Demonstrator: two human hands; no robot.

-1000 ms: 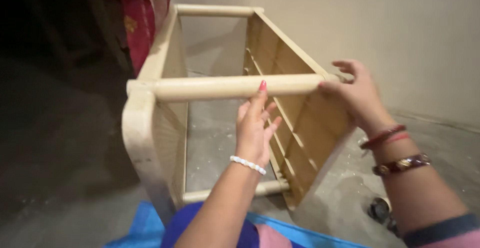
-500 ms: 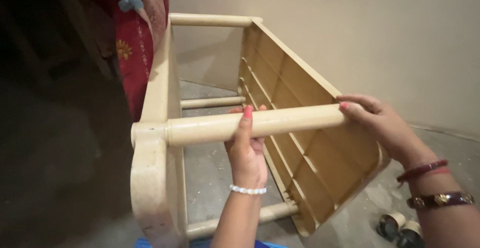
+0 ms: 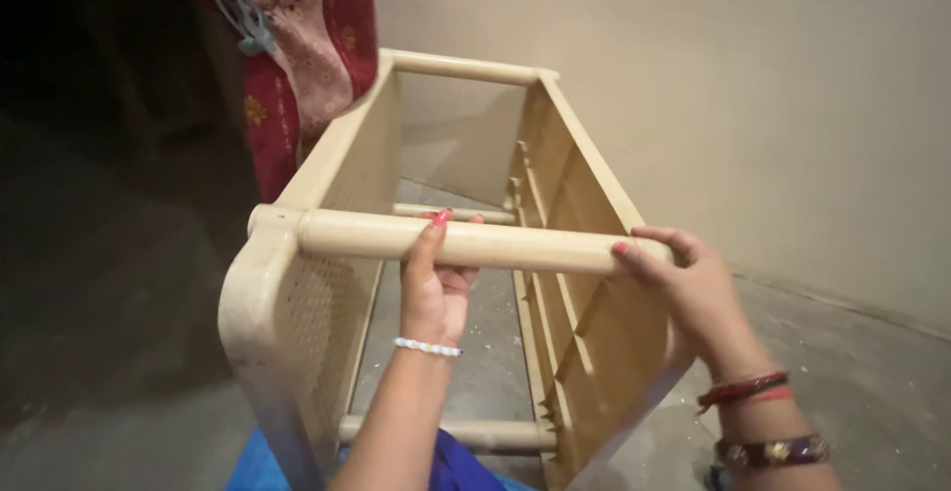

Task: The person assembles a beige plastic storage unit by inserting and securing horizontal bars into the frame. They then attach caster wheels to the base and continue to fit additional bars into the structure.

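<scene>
While steadying the cream plastic rack frame (image 3: 416, 253) tipped on the floor (image 3: 119, 352), left hand (image 3: 436, 288) curled around its top crossbar (image 3: 466, 243), right hand (image 3: 693, 293) clasping the bar's end to keep it level.

The plastic rack frame (image 3: 327, 283) is pale cream throughout, its left side panel patterned with a fine perforated grid and its right side panel (image 3: 584, 313) ribbed in plain slats. The left hand (image 3: 436, 278) shows red-pink nail polish and a white beaded bracelet (image 3: 428, 347); the right hand (image 3: 693, 288) shows the same polish with red bangles (image 3: 743, 390) and a purple-and-gold bangle (image 3: 773, 449) at the wrist. Far left hangs a dark red cloth (image 3: 297, 65) with a gold floral motif, the wall (image 3: 753, 85) is plain beige, the floor (image 3: 872, 372) is grey, and blue fabric (image 3: 263, 463) lies at the near edge.
</scene>
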